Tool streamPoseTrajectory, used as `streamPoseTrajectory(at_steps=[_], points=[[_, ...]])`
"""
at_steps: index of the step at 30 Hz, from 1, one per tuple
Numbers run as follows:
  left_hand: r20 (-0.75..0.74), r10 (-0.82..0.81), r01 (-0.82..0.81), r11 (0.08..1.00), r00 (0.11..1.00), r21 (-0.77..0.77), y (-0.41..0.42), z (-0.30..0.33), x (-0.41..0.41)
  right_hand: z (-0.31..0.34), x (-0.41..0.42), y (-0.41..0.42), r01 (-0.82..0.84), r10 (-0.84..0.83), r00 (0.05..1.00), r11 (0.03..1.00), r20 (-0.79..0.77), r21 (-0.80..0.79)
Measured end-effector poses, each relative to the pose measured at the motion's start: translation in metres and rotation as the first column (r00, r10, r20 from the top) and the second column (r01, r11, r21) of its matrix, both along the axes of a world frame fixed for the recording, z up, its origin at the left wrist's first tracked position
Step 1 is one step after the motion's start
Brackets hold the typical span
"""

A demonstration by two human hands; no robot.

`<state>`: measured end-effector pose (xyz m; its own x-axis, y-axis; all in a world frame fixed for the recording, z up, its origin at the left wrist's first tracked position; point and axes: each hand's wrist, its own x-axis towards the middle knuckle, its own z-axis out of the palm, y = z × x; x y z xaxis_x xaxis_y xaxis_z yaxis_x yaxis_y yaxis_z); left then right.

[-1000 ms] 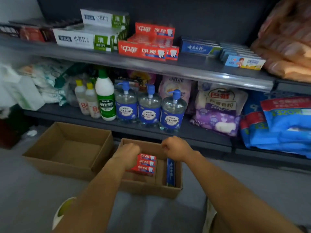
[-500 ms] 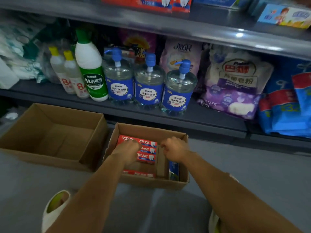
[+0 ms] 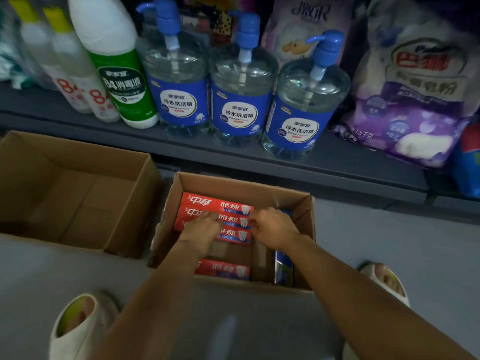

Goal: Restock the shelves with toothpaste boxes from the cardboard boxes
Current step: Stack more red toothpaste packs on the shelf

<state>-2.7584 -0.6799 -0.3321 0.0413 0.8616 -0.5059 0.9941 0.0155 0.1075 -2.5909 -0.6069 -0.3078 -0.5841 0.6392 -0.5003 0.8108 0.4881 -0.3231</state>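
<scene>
- Hands are seen lower inside the cardboard box (image 3: 242, 189) than half a second ago; the view has been dropped, so the upper shelf is no longer in frame and the box fills more of the picture.
- The left hand (image 3: 201, 229) is laid on the stack of red toothpaste boxes (image 3: 220, 216), its fingers curled over the middle of the stack; whether a box is actually gripped cannot be told.
- The right hand (image 3: 272, 228) is placed at the right-hand ends of the same red boxes, fingers bent against them; before, it was held as a fist just beside them.
- The red toothpaste boxes are stacked flat against the far wall of the cardboard box, long axes running left to right, tooth logos at the right ends.
- One more red box (image 3: 223, 270) is lying by the near wall, long axis also left to right.
- A blue toothpaste box (image 3: 284, 266) is stood on edge along the right wall, long axis running from near to far.
- An open second carton (image 3: 124, 203) is set on the floor just left of the cardboard box.
- Three pump bottles (image 3: 241, 100) are lined up on the shelf (image 3: 337, 165) beyond the cardboard box.
</scene>
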Motion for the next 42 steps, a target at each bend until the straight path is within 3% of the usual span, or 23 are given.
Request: streamPoseTrajectory(at_steps=[16, 24, 35, 42], points=[[-0.024, -0.024, 0.025, 0.999, 0.999, 0.047, -0.003, -0.02, -0.009, -0.015, -0.018, 0.007, -0.01, 0.01, 1.0, 1.0, -0.018, 0.01], [-0.002, -0.111, 0.111, 0.993, 0.994, 0.046, -0.015, -0.023, -0.011, -0.026, -0.033, 0.0, -0.083, 0.083, 0.997, 0.99, 0.004, 0.113], [0.063, -0.048, 0.045, 0.998, 0.997, 0.048, -0.018, -0.024, -0.025, -0.048, -0.045, -0.011, -0.109, 0.111, 0.994, 0.972, 0.002, 0.21], [0.107, -0.042, 0.041, 0.999, 0.993, 0.007, -0.019, -0.025, -0.027, -0.051, -0.047, -0.013, -0.136, 0.121, 0.99, 0.963, 0.077, 0.233]])
